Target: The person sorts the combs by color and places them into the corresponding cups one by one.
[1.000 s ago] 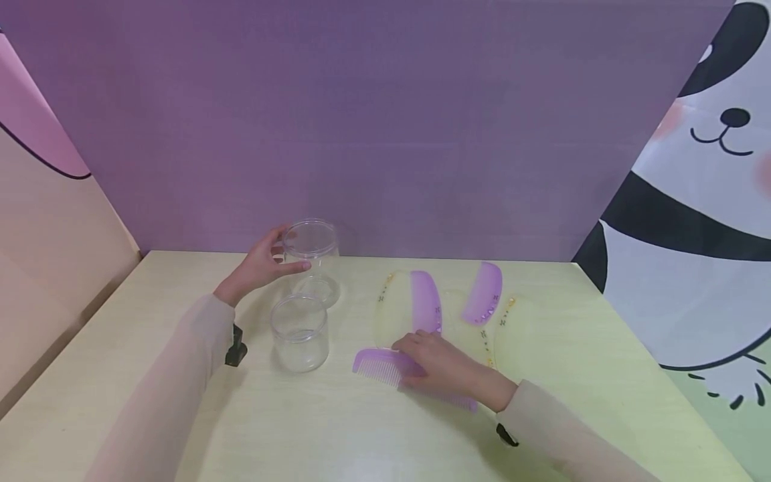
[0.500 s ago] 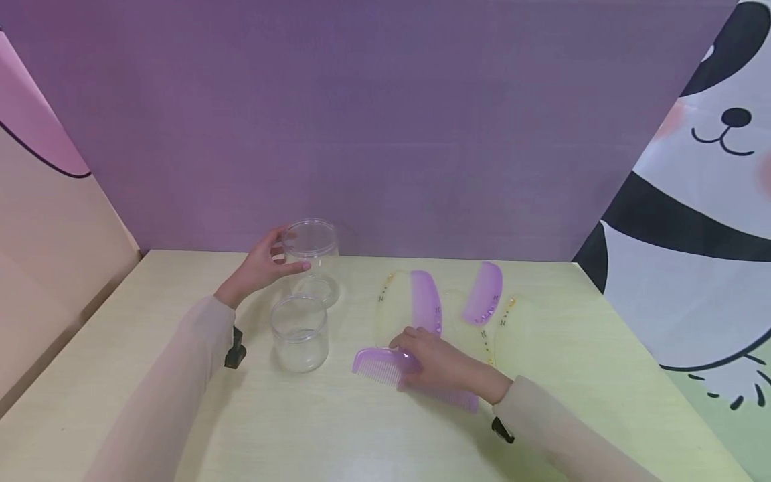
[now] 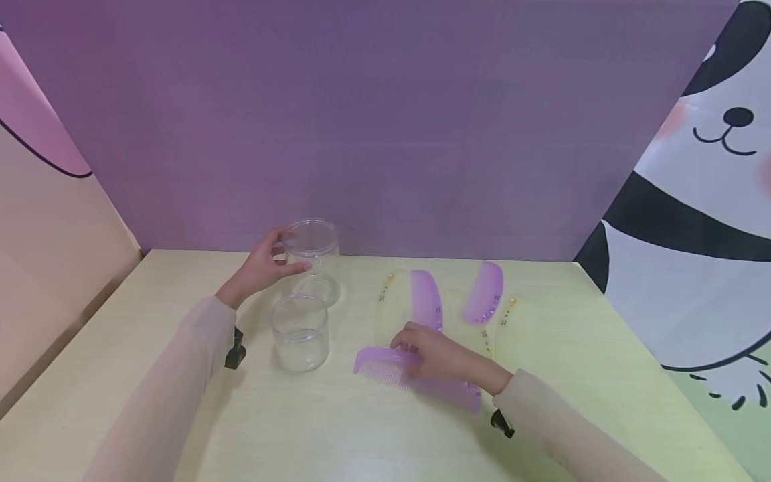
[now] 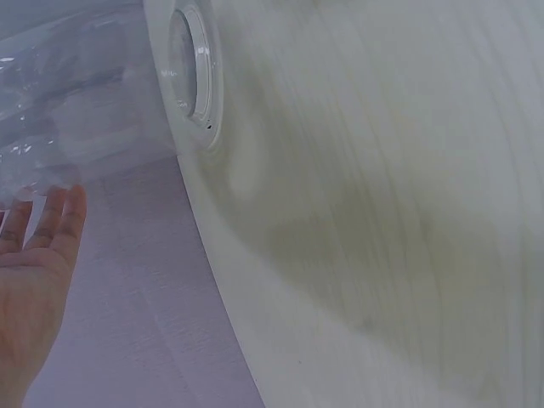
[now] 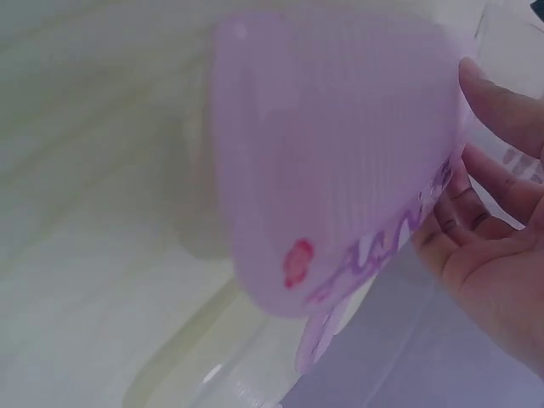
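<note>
My left hand [image 3: 259, 271] holds the upper part of a clear plastic jar [image 3: 325, 264] at the back of the table, thumb across its near side. The left wrist view shows fingertips against the jar's wall [image 4: 93, 110]. A second clear jar [image 3: 299, 338] stands just in front. My right hand [image 3: 442, 355] grips a purple comb [image 3: 379, 365] by its spine, teeth toward the table's front. Seen from the right wrist, thumb and fingers pinch this comb [image 5: 331, 144], which carries a red mark and decorations along its spine.
Behind the right hand lie two more purple combs, one on the left [image 3: 426, 298] and one on the right [image 3: 484, 294]. Several pale see-through combs [image 3: 512, 328] with small gold and dark ornaments lie among them. A purple backdrop [image 3: 385, 134] rises along the table's back edge.
The purple comb in my right hand has tilted, so the decorated face at its right end now shows. The right hand has risen slightly. The left hand and jars stay put.
</note>
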The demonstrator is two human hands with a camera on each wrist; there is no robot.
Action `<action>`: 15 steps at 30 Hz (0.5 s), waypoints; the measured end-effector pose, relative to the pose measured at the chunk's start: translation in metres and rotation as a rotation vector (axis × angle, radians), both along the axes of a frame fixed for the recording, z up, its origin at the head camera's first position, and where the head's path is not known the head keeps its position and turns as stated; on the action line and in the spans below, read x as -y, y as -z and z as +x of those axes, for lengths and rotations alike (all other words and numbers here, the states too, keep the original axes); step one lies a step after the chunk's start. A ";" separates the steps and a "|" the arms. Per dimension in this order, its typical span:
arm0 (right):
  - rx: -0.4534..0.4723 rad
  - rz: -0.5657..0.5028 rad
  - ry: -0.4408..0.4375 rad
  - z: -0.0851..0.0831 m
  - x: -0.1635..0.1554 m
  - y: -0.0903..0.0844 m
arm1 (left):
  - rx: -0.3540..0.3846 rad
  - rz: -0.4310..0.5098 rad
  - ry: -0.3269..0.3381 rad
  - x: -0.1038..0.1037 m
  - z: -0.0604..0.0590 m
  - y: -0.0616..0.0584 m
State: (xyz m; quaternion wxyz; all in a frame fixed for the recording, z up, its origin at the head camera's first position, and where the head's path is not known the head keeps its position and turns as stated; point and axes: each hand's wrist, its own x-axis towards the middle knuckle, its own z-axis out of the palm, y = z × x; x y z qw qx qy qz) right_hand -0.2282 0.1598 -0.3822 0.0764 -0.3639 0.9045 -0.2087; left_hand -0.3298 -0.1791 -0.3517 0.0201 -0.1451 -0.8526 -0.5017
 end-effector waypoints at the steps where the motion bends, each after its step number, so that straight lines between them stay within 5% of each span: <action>1: 0.013 -0.008 0.000 -0.001 0.000 0.000 | -0.003 0.001 0.003 0.000 0.000 0.000; 8: 0.086 -0.087 -0.026 -0.006 -0.004 -0.002 | -0.002 0.003 0.019 0.000 0.000 0.001; 15: 0.152 -0.124 -0.045 -0.011 -0.004 -0.002 | 0.013 0.000 0.027 -0.005 0.014 -0.015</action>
